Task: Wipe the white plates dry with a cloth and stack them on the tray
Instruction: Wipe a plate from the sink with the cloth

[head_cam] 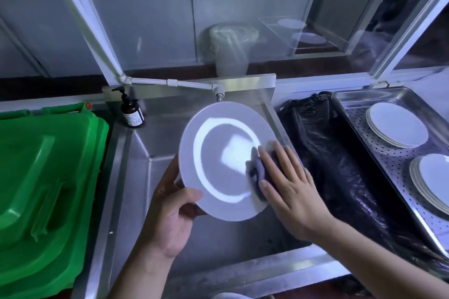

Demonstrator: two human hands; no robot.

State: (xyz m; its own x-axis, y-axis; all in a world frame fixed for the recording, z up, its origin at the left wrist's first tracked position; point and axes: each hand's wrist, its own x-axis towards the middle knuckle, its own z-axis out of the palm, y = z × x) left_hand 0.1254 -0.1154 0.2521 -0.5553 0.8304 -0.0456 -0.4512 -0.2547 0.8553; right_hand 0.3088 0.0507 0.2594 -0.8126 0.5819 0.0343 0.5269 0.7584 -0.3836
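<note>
**Plate held over the sink, cloth pressed to its right side**

I see the left hand (170, 211) gripping a white plate (226, 160) at its lower-left rim, thumb curled over the front edge and fingers behind it. The plate is tilted up toward the camera and held above the stainless sink (145, 177), just below the tap spout (220, 96), not touching the basin as far as I can tell.

The right hand (289, 187) lies flat against the plate's right side with its fingers straight and spread, pressing a grey cloth (258, 172) onto the surface. The cloth is bunched under the palm and fingers, and only its left edge shows past them.

To the right, a perforated steel tray (388, 153) carries two stacks of white plates: the far stack (397, 126) near the tray's back and the near stack (430, 177) at the frame's right edge, the two apart from each other. Between the sink and the tray lies crumpled black plastic sheeting (323, 153), with the tray's left rim resting on it.

At the sink's back-left corner stands a brown pump bottle (131, 111). A green bin lid (46, 177) fills the left side, just beside the sink's edge.
</note>
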